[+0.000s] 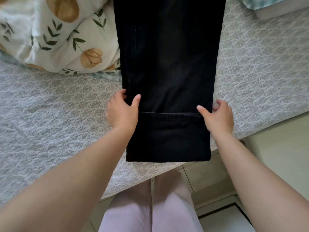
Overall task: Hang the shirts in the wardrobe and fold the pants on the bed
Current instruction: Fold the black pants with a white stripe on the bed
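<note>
A pair of black pants (167, 64) is laid lengthwise across the bed (50, 114), running from the near edge of the mattress away to the top of the view, where the far end is cut off. The bed is covered by a pale grey quilted spread stitched with a repeating leaf-like pattern. The near end of the pants lies flat just inside the bed's edge, and a stitched hem line is seen running across the cloth between the two hands. The left side of the pants is gripped by the left hand (122, 114), with the thumb laid on top of the cloth and the fingers curled round its edge; the right side is gripped in the same way by the right hand (219, 117). A bunched white comforter (55, 36) printed with tan flowers and dark green leaves is heaped on the bed to the left, touching the pants' left edge. A blue-and-white fabric (260, 2) is partly seen at the upper right corner. Beyond the bed's near edge a pale tiled floor (200, 178) is shown, and the person's legs in lilac trousers (150, 211) are seen standing close against the bed.
</note>
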Demonstrator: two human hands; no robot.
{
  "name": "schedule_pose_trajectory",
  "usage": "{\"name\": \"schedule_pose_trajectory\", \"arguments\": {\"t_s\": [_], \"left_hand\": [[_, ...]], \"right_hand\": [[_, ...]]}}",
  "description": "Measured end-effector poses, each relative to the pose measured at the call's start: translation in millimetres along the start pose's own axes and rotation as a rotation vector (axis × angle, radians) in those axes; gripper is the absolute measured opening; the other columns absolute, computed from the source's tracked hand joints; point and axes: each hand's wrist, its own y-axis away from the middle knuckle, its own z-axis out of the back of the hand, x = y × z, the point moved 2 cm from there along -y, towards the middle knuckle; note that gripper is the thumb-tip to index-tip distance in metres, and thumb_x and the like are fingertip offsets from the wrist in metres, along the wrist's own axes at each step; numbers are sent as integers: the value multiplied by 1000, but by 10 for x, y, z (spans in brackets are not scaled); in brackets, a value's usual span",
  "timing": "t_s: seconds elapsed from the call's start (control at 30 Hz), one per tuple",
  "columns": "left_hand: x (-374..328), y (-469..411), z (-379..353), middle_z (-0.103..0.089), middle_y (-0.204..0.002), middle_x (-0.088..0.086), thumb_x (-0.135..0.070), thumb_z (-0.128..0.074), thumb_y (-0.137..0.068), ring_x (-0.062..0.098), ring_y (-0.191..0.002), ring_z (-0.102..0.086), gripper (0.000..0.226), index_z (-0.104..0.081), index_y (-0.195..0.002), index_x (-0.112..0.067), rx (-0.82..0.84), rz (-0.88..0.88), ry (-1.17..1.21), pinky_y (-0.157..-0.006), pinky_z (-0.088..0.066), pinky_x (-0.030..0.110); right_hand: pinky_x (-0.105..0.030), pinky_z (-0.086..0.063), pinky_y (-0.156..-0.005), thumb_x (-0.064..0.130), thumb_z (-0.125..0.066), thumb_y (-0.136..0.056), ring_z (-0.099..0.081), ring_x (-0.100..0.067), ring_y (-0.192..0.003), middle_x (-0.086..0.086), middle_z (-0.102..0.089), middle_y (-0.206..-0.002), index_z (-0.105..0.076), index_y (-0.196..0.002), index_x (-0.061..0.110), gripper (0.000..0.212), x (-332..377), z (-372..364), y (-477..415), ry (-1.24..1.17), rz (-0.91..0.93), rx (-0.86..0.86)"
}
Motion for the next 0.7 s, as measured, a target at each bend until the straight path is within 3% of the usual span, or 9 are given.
{"name": "schedule_pose_trajectory", "arguments": {"t_s": [0.13, 0.23, 0.3, 0.37, 0.47, 0.53, 0.57, 0.63, 0.7], "left_hand": [[-176, -269, 2, -63, -95, 2, -44, -45, -96, 28, -98, -58, 24, -57, -95, -23, -7, 43, 14, -90, -44, 44], [-52, -339, 26, -62, -93, 1, -42, -45, -96, 28, -93, -58, 23, -54, -90, -22, -67, 94, 47, -90, -45, 44], [110, -361, -10, -64, -99, -3, -40, -49, -95, 24, -97, -60, 20, -58, -100, -23, -43, 154, 62, -89, -46, 42], [212, -366, -4, -59, -112, -3, -35, -54, -93, 22, -106, -56, 21, -55, -110, -23, -71, 185, 83, -91, -45, 40], [206, -225, 69, -47, -130, 6, -33, -55, -89, 25, -122, -42, 37, -52, -123, -17, -224, -339, -106, -100, -30, 39], [273, 20, -9, -45, -140, 8, -41, -48, -90, 25, -131, -36, 48, -52, -132, -18, -28, -851, -260, -104, -25, 40], [384, 125, -61, -37, -149, 9, -49, -40, -93, 24, -139, -28, 57, -43, -141, -18, 147, -1002, -420, -110, -20, 43], [633, 183, -92, 1, -160, 3, -62, -14, -93, 17, -147, 5, 69, -4, -150, -25, 431, -988, -687, -118, 3, 44], [761, 66, -63, 25, -154, -4, -60, -1, -91, 9, -142, 23, 64, 18, -143, -30, 456, -910, -728, -115, 17, 40]], "right_hand": [[-30, -38, -68, 38, -56, -91, -58, -21, -87, 2, -59, -89, -58, -105, 14, 29, 66, 16, -150, -4, -8, 6], [-30, -38, -62, 34, -55, -92, -59, -22, -81, 5, -55, -77, -55, -91, 17, 17, 79, 8, -149, 9, 46, -10], [-34, -44, -70, 32, -59, -90, -58, -23, -93, 4, -56, -90, -53, -101, 17, 19, 62, 1, -125, 18, 14, 5], [-39, -43, -86, 32, -62, -87, -50, -27, -108, -7, -52, -117, -49, -120, 13, 40, 47, 68, -47, 151, 137, -132], [-42, -40, -87, 35, -58, -85, -49, -29, -109, -11, -54, -121, -55, -120, 10, 42, 87, 96, 258, 277, 782, -244], [-45, -37, -101, 43, -57, -85, -45, -32, -125, -11, -50, -136, -55, -128, 12, 53, -21, -30, 450, 418, 1034, 19], [-45, -25, -112, 51, -54, -87, -29, -31, -139, -10, -31, -151, -42, -140, 16, 65, -96, -98, 508, 564, 1023, 193], [-39, 7, -116, 64, -39, -87, 15, -23, -144, -2, 17, -155, -2, -148, 25, 82, -252, -160, 482, 797, 937, 370], [-38, 17, -113, 70, -32, -84, 29, -20, -138, -1, 31, -150, 13, -144, 25, 88, -329, -141, 399, 884, 960, 349]]}}
